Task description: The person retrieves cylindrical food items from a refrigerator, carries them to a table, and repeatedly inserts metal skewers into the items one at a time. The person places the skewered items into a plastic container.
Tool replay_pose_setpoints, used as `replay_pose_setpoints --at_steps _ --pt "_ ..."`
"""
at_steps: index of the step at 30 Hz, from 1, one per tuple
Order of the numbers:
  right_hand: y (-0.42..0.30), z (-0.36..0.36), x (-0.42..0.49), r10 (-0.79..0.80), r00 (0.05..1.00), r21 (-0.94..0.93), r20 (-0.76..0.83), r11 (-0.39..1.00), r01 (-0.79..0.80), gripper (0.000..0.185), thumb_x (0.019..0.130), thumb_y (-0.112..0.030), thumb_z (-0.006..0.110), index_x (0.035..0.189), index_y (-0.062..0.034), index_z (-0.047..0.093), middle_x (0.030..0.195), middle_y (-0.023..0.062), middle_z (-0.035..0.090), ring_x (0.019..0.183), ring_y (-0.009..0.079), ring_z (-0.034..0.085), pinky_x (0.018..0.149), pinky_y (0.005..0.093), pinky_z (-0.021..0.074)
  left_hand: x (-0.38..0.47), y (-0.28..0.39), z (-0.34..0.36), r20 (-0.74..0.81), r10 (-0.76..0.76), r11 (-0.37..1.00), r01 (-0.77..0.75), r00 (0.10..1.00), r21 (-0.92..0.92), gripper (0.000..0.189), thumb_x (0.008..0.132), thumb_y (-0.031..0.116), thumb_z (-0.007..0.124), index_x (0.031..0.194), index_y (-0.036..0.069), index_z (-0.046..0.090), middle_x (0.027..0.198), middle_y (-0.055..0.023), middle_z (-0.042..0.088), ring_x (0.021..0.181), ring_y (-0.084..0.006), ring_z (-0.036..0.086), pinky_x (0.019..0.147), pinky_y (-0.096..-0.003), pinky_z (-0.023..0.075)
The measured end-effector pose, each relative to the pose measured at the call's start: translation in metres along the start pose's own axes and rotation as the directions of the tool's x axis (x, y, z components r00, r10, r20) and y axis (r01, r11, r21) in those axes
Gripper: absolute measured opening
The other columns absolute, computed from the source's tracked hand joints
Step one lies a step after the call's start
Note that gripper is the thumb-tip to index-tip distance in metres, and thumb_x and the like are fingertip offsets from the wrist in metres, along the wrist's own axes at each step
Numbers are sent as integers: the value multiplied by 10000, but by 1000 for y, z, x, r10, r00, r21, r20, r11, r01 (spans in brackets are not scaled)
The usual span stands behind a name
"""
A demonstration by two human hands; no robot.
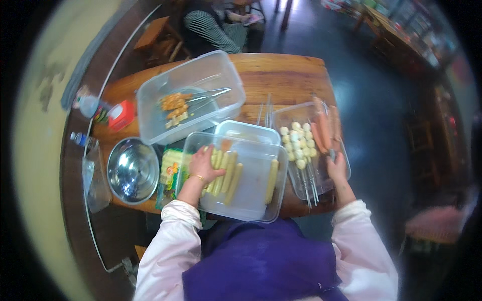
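Observation:
My left hand (203, 164) reaches into a clear plastic box (253, 216), fingers spread over a row of pale yellow sausages (224, 171). A single yellow sausage (272, 181) lies apart at the right side of the box. My right hand (337, 165) is closed around the near end of a metal skewer (332, 153) on a clear tray (348, 160). That skewer appears to run into the pink sausages (324, 128) there. Left of them on the tray lie skewers of whitish balls (297, 145), their metal ends pointing towards me.
A large translucent bin (235, 81) holds skewered orange-brown pieces (175, 105). A steel bowl (133, 170), a printed food bag (171, 173), a red box (121, 116) and a water bottle (83, 139) stand left. Bare skewers (269, 113) lie behind. A person (214, 28) sits beyond the table (278, 71).

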State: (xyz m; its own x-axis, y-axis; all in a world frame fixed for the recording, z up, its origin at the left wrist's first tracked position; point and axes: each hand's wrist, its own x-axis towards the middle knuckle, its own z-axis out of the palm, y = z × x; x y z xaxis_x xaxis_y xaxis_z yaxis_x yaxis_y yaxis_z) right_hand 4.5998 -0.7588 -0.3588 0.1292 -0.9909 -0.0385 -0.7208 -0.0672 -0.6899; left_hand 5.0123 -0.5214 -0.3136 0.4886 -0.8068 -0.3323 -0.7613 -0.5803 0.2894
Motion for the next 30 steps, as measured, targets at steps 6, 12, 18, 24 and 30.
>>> replay_pose_setpoints --at_steps 6,12,18,24,30 --pt "-55 -52 -29 -149 989 67 1 987 149 238 925 -179 554 1051 17 507 926 142 592 857 219 567 782 347 444 -17 23 6 6 99 995 -99 995 4 812 630 515 736 1336 207 478 1396 -141 414 1238 -349 427 998 -497 373" --pt "-83 -39 -46 -255 930 480 264 871 102 253 925 -62 493 1160 24 451 1083 88 539 1013 154 491 905 284 384 -43 52 20 -9 346 938 -346 938 32 575 617 593 713 1031 196 671 1298 -98 512 1164 -315 484 938 -473 388" --pt "-159 8 -66 -441 653 551 616 833 44 295 895 -29 523 1184 2 475 1105 66 543 1054 139 479 932 286 381 -54 57 20 59 431 901 -433 901 39 610 630 612 695 1073 195 649 1287 -100 520 1151 -279 497 908 -456 389" --pt "-215 38 -66 -513 356 454 781 858 241 309 886 -40 556 1185 -17 482 1054 106 583 996 191 549 881 323 426 -65 55 28 84 515 847 -492 853 -202 587 700 506 697 1164 167 577 1074 -123 633 980 -311 612 874 -465 435" --pt "-226 49 -53 -454 244 321 857 841 436 287 854 -85 599 1118 -25 505 996 183 625 958 357 598 815 401 464 -79 70 27 232 461 886 -428 857 -180 592 753 438 670 1225 116 515 1084 -156 595 1042 -330 572 911 -436 443"
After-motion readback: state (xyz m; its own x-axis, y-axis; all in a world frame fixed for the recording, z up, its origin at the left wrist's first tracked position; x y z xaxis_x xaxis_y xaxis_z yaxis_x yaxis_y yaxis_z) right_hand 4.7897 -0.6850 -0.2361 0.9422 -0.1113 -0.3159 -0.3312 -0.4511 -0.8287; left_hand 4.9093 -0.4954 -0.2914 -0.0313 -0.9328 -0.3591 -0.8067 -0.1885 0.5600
